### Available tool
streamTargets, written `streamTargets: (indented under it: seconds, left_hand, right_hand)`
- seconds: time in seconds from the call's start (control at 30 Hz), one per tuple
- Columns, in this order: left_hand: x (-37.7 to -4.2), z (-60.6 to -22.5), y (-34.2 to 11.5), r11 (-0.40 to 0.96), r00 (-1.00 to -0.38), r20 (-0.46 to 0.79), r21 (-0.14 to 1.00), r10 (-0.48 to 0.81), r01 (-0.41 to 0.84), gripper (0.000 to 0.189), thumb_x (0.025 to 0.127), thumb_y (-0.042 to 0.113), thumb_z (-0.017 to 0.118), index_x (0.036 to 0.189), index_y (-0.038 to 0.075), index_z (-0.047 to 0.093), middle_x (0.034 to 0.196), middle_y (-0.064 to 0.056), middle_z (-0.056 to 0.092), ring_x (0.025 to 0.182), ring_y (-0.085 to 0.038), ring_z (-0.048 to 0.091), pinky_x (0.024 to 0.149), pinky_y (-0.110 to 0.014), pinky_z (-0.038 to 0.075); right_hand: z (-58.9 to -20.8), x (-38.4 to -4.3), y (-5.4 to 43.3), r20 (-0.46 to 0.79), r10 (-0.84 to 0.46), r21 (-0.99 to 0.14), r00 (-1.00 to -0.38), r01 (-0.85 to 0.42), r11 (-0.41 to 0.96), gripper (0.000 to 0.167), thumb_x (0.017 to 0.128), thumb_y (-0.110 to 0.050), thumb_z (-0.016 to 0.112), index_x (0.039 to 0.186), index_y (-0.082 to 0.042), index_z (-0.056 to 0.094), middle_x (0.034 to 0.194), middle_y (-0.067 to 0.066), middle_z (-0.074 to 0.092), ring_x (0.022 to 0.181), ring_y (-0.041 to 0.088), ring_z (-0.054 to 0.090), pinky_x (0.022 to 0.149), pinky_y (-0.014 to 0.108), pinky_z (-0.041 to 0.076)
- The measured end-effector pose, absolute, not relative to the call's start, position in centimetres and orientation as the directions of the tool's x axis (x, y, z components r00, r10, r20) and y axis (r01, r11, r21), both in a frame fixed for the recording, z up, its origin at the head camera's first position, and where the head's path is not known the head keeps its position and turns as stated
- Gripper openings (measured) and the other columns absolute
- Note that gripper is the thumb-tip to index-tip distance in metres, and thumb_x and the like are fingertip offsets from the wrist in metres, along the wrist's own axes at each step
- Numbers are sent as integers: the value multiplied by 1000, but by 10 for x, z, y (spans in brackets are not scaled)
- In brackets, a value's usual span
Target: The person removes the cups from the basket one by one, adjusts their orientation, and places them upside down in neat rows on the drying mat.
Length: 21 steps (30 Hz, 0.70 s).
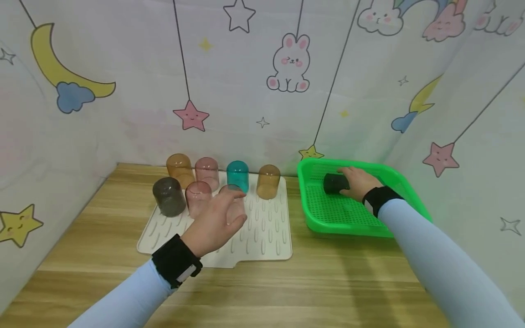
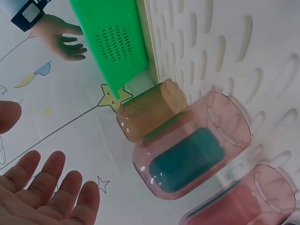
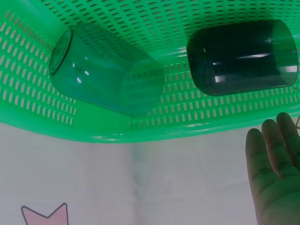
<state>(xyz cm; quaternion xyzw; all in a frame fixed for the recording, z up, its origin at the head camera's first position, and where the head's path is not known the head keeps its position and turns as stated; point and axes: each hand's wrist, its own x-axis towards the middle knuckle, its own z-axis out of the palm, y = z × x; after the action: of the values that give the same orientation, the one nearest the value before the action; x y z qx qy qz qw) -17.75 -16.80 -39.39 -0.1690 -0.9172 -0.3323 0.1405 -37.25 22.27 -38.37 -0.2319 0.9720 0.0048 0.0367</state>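
Note:
My left hand (image 1: pixel 215 225) hovers over the white drying mat (image 1: pixel 262 237), fingers extended and nothing held; it partly hides a clear pink cup (image 1: pixel 235 209). Around it, upside-down cups stand on the mat: a teal cup (image 1: pixel 238 175), an amber cup (image 1: pixel 268 182), a grey cup (image 1: pixel 169 197) and several pink or orange ones. My right hand (image 1: pixel 358 183) reaches into the green basket (image 1: pixel 352 230) beside a dark cup (image 1: pixel 335 183) lying on its side. In the right wrist view, its straight fingers (image 3: pixel 276 150) appear apart from that cup. A greenish see-through cup (image 3: pixel 105 70) also lies in the basket.
The mat and basket stand side by side on a wooden table (image 1: pixel 311 287). A printed curtain (image 1: pixel 246 73) with stars and a rabbit hangs right behind them and along both sides. The basket's raised wall surrounds the two lying cups.

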Motion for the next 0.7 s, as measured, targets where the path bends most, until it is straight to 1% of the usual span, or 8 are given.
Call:
streamTargets:
  seconds: [0.3,0.47,0.7]
  left_hand:
    - [-172,-392,-169,736,-921,328,567,210,370,50,94,23,72,138,7,53,133,-12,62,127,-30,60,107,-48,52]
    - [-170,-392,-170,735,-917,341,564,207,376,50,93,21,74,136,7,54,131,-12,63,126,-29,60,106,-48,52]
    - [-168,-389,-171,739,-918,331,559,216,376,48,94,20,73,136,7,54,134,-10,62,128,-28,60,108,-46,51]
  right_hand:
    - [-399,-387,223,-98,-443,47,-891,-448,893,72,92,-22,76,150,3,41,149,32,47,135,51,46,109,62,44]
    - [-401,-389,218,-124,-426,66,-896,-436,897,75,91,-22,77,151,3,40,150,32,45,137,51,44,110,63,42]
    - [-407,-392,215,-145,-420,64,-896,-432,900,77,90,-20,79,151,5,39,148,33,48,134,51,48,108,63,44]
